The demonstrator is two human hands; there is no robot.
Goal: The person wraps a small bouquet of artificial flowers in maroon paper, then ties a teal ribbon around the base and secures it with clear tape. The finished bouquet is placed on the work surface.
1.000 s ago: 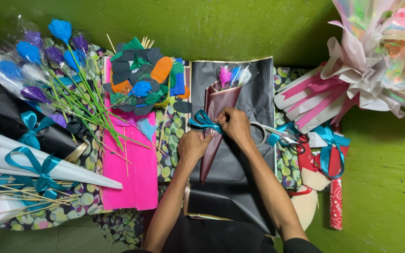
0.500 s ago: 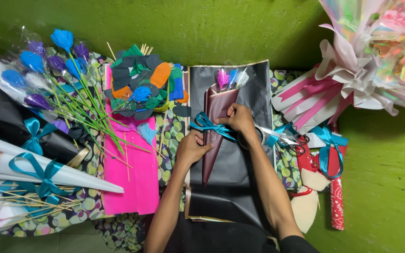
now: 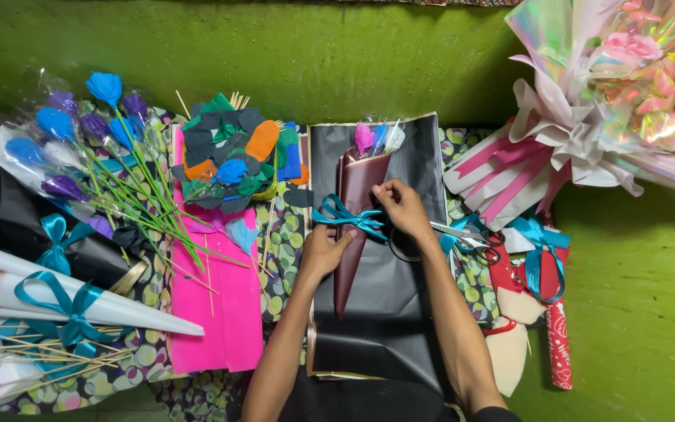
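Both forearms come in from the near edge, angled up toward the middle of the scene and converging on a dark maroon cone that lies on a stack of black paper sheets, tip pointing near, open mouth far.

Left hand: sits at the cone's left edge, wrist bent slightly right, fingers curled, thumb up toward the teal ribbon bow. Fingertips look pinched on a bow tail, but exact contact is hard to see.

Right hand: farther than the left, palm down, knuckles up, fingers bent and closed on the right side of the bow at the cone's upper part. Grip closed on ribbon.

Bow lies across the cone about a third down from the mouth, loops spreading left. Small pink and blue flowers in clear wrap stick out of the cone's far end.

Around: scissors just right of the right wrist, pink paper sheet left of the black sheets, pile of coloured paper cut-outs far left of the cone. Blue and purple paper flowers on green stems farther left. White cone with teal bow near left. Large iridescent bouquet far right. All on a green surface.
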